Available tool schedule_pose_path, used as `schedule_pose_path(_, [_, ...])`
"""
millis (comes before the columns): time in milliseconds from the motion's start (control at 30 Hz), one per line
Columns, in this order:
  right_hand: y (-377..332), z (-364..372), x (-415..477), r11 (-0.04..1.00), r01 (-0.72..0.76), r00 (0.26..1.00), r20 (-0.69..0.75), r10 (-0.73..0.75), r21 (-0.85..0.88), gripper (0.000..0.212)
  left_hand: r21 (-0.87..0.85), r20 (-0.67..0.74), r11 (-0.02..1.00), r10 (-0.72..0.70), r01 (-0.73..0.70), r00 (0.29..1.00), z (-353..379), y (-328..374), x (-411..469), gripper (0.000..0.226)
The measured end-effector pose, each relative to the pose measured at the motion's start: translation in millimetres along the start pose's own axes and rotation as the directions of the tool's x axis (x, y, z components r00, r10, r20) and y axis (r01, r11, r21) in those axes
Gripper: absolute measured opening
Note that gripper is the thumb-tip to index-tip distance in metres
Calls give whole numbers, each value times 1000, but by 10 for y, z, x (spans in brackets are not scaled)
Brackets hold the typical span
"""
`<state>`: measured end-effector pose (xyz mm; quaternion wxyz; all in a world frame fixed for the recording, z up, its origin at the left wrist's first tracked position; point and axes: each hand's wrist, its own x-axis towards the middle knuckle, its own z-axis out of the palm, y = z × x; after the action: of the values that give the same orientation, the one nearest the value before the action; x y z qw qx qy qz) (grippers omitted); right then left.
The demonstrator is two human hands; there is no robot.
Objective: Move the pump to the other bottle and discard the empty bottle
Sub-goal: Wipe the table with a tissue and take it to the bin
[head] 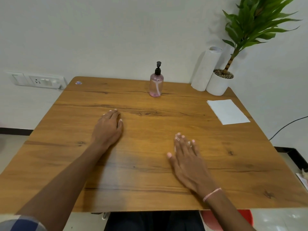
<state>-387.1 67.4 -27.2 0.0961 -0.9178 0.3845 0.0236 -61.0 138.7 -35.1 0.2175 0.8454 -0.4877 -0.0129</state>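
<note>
A clear pink bottle (156, 85) stands upright near the far edge of the wooden table (150, 177), with a black pump (158, 68) screwed on top and its tube visible inside. No other bottle is in view. My left hand (108, 127) lies palm down on the table left of centre, fingers slightly curled, holding nothing. Nearer to me and to the right, my right hand (188, 157) rests flat with its fingers spread, also holding nothing. Both hands are well short of the bottle.
A roll of white paper (205, 70) and a potted plant in a white pot (220, 82) stand at the far right corner. A white paper sheet (227, 111) lies by the right edge. A wall socket (36, 80) sits at left. A red object (230, 219) shows below the table's near edge.
</note>
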Motion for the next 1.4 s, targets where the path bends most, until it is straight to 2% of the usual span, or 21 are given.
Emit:
schedule_pose_path(133, [373,-115,599,987,-148,988,-34,150,54,84,-3,-4,1000,2,-2,1000,-3,6,0,52])
schedule_pose_path(267, [367,-231,1235,981,-165,986,-16,168,101,87,0,-6,1000,-3,3,1000,-27,27,13,49])
schedule_pose_path(433, [-307,-206,1638,989,5,1000,1,-5,145,84,7,0,1000,-14,14,1000,-58,65,5,52])
schedule_pose_path(600, [-1118,38,1352,963,254,967,-17,-254,92,75,-6,-23,1000,-23,23,999,-36,40,8,55])
schedule_pose_path(700, [-1205,145,902,942,330,944,-20,-329,67,76,-20,-41,1000,-16,15,999,-14,21,11,56])
schedule_pose_path(833, [-1025,128,324,934,356,934,19,-356,32,79,-14,-38,1000,-7,6,999,0,5,0,49])
schedule_pose_path(967, [-705,125,-108,960,280,959,47,-279,-11,78,-6,-13,1000,-1,1,1000,-4,-4,-4,46])
schedule_pose_path(1100, [-266,79,-245,997,72,997,16,-72,-7,78,-2,-8,1000,0,0,1000,-1,14,-1,47])
schedule_pose_path(1267, [281,-13,144,983,-170,984,-41,173,72,82,2,-15,1000,-6,6,1000,31,3,1,47])
schedule_pose_path(1400, [544,-154,752,952,-292,954,-47,297,94,90,-4,-32,1000,-10,10,999,54,5,15,46])
